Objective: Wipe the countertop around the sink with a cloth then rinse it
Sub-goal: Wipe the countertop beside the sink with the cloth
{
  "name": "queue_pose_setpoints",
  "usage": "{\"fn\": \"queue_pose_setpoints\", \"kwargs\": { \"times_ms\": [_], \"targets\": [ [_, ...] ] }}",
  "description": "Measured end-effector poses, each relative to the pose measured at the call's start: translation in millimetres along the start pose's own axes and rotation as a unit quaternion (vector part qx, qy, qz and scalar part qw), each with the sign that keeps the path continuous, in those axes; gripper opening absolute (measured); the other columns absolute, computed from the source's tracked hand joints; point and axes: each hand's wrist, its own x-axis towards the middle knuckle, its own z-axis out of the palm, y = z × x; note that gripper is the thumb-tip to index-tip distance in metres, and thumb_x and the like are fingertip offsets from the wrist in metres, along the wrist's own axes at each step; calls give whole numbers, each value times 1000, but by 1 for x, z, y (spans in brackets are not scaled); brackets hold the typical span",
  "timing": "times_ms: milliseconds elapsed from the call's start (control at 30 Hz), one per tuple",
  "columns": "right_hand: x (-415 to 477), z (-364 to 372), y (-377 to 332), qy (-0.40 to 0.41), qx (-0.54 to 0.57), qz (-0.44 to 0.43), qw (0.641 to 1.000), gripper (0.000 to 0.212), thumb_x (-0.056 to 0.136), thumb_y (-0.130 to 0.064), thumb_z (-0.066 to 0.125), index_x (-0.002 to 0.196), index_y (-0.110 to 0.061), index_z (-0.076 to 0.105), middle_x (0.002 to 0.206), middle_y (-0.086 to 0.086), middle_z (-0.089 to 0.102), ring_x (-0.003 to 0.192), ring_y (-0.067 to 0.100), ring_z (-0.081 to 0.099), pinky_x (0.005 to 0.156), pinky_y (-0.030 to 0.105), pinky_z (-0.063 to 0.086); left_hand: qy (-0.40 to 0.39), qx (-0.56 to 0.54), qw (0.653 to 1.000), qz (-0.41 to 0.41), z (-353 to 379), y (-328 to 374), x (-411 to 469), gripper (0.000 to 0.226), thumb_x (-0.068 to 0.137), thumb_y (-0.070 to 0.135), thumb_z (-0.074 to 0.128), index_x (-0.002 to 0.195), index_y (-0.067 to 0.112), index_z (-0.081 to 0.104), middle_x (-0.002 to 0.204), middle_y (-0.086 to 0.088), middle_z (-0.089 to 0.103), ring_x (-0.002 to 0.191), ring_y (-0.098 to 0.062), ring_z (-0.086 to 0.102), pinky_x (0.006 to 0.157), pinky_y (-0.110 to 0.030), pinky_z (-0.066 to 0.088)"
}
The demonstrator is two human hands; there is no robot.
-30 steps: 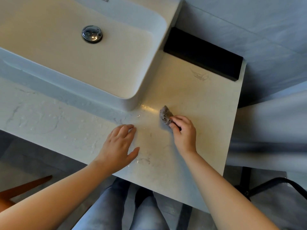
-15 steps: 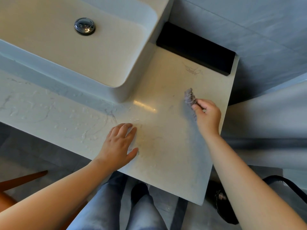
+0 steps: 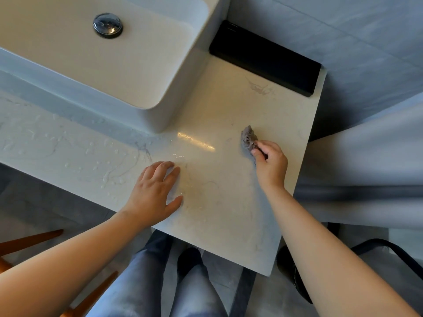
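Note:
A small grey cloth [image 3: 248, 138] is bunched up on the pale marbled countertop [image 3: 224, 106], to the right of the white rectangular sink [image 3: 146, 72]. My right hand [image 3: 271, 167] is closed on the cloth's near end and presses it to the counter close to the right edge. My left hand [image 3: 155, 193] lies flat with fingers spread near the counter's front edge, holding nothing. Water droplets [image 3: 96, 156] bead on the counter in front of the sink.
A chrome drain plug [image 3: 107, 25] sits in the basin. A black box [image 3: 265, 58] lies against the grey wall at the counter's back right. My jeans-clad legs [image 3: 146, 282] stand below the front edge, wooden chair legs [image 3: 29, 242] at the lower left.
My right hand swept the cloth from near the sink's front corner out to the right side of the counter, then drew it slightly nearer. The left hand has stayed planted.

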Motion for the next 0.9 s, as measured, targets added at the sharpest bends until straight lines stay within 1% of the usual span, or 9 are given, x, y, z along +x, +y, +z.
{"fn": "queue_pose_setpoints", "kwargs": {
  "times_ms": [300, 433, 467, 533, 633, 667, 700, 800, 900],
  "targets": [
    [-75, 2, -3, -65, -18, -69, 995, 25, 83, -6, 66, 106, -11, 72, 107, 0, 66, 98, 19, 57, 82, 20, 40, -7, 6, 1000, -12, -2, 3, 1, 74, 80, 62, 39, 132, 11, 53, 134, -9, 49, 124, -33, 44, 101, -48, 40],
    [-90, -6, -8, -121, 46, -34, 991, 23, 83, -5, 67, 104, -11, 73, 102, -3, 67, 96, 17, 61, 82, 22, 47, -10, 13, 1000, -25, -7, 11, 2, 76, 80, 64, 34, 131, 10, 53, 136, -9, 48, 125, -33, 43, 104, -46, 38],
    [-91, -14, -10, -120, 71, -27, 990, 22, 83, -5, 67, 103, -10, 73, 100, -4, 67, 94, 15, 62, 82, 22, 48, -9, 13, 1000, -19, -8, 15, 0, 76, 81, 63, 34, 130, 9, 54, 136, -10, 49, 125, -33, 44, 104, -46, 38],
    [-87, -33, -11, -83, 108, -23, 990, 20, 83, -3, 67, 100, -9, 73, 95, -5, 67, 90, 8, 63, 80, 17, 49, -5, 17, 1000, 11, -6, 23, -3, 74, 82, 60, 37, 129, 6, 55, 133, -11, 52, 123, -33, 47, 102, -46, 40],
    [-62, -59, -4, -21, 79, -26, 996, 18, 83, -2, 66, 100, -6, 72, 95, -4, 66, 85, 3, 60, 77, 7, 44, -7, 13, 998, 53, -1, 37, -8, 70, 84, 56, 40, 128, 5, 56, 130, -11, 55, 121, -31, 48, 101, -43, 41],
    [-49, -65, 1, -1, 57, -27, 998, 18, 83, -2, 66, 101, -5, 72, 96, -3, 65, 86, 5, 60, 79, 8, 44, -7, 10, 998, 57, 1, 42, -9, 69, 84, 56, 40, 128, 5, 56, 130, -11, 55, 121, -30, 48, 101, -43, 41],
    [-35, -70, 8, 17, 41, -24, 999, 19, 84, -3, 66, 102, -3, 71, 97, -1, 66, 88, 10, 61, 81, 13, 46, -9, 11, 998, 58, 3, 46, -10, 69, 84, 56, 39, 128, 5, 56, 129, -11, 55, 120, -30, 49, 100, -43, 42],
    [1, -77, 28, 44, -1, -4, 999, 23, 85, -7, 64, 107, -3, 70, 103, 7, 68, 93, 18, 63, 86, 32, 52, -10, 27, 998, 62, 7, 58, -10, 70, 84, 56, 39, 127, 4, 57, 129, -12, 56, 119, -30, 49, 100, -43, 42],
    [21, -78, 41, 45, -24, 8, 999, 25, 87, -10, 63, 111, -4, 68, 107, 8, 68, 97, 20, 63, 88, 36, 53, -13, 45, 997, 63, 11, 65, -10, 71, 83, 56, 38, 127, 3, 57, 129, -13, 56, 119, -32, 50, 100, -44, 42]
  ]
}}
